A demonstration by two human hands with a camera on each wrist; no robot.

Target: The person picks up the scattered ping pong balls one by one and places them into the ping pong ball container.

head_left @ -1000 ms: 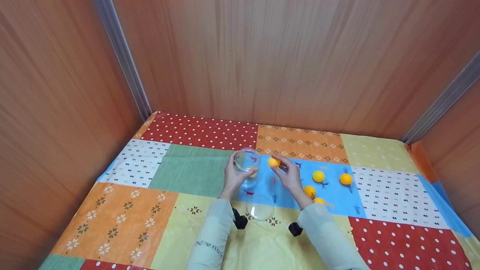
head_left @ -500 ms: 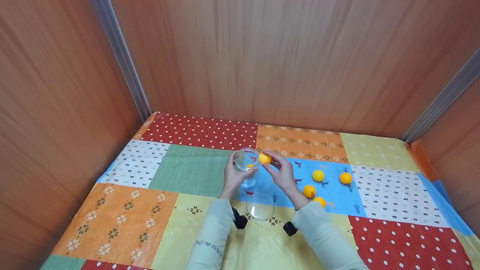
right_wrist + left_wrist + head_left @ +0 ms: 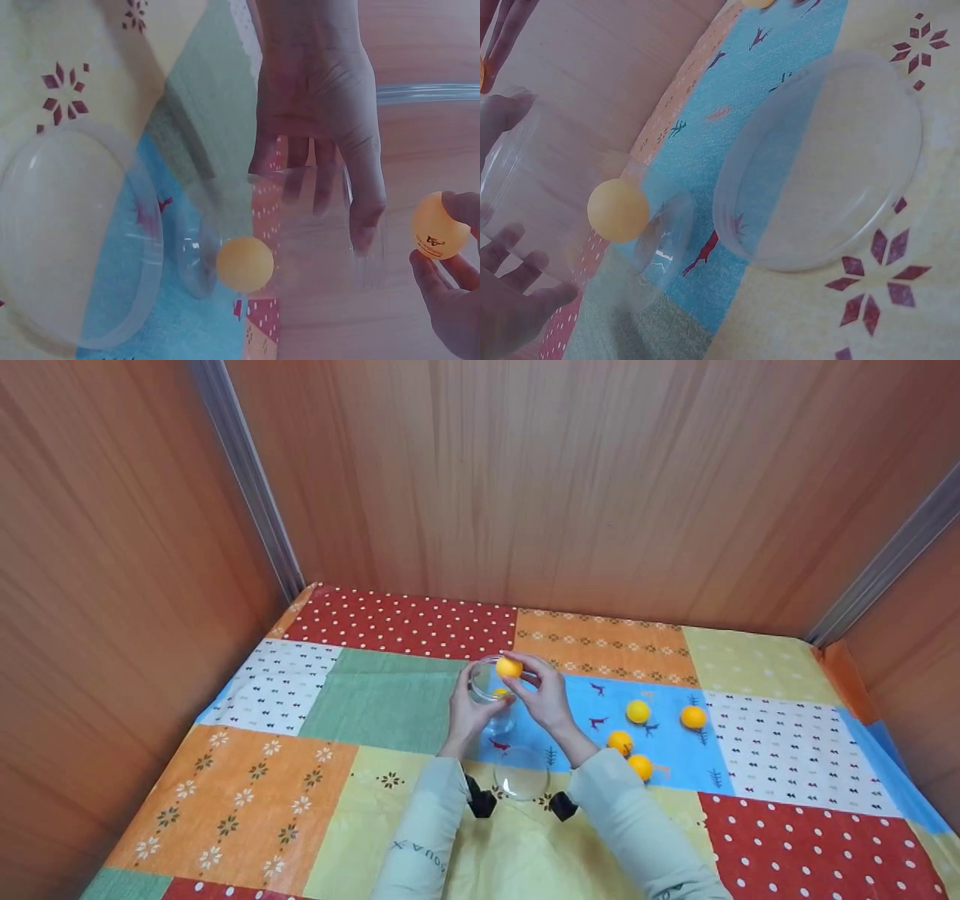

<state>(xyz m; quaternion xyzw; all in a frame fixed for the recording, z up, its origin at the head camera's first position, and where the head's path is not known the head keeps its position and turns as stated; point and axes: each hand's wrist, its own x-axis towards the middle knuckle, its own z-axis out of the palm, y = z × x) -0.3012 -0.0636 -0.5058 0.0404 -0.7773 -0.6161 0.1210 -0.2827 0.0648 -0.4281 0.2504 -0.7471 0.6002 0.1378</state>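
My left hand (image 3: 466, 715) grips a clear plastic jar (image 3: 498, 726) around its upper part, thumb on the near side. Inside the jar shows one orange ping-pong ball (image 3: 244, 265), above the bottom in both wrist views. My right hand (image 3: 547, 694) pinches another orange ping-pong ball (image 3: 508, 667) between thumb and fingertips, at the jar's open mouth. A printed logo shows on this held ball in the right wrist view. On the cloth in front of the jar lies a clear round lid (image 3: 521, 774).
To the right, several loose ping-pong balls lie on the blue patch, among them a yellower ball (image 3: 637, 712) and an orange ball (image 3: 692, 718). A patchwork cloth (image 3: 405, 701) covers the table. Wood-grain panels (image 3: 480, 495) enclose the back and sides.
My right hand has moved left with its ping-pong ball, from beside the jar to its mouth. The left hand and jar stay in place.
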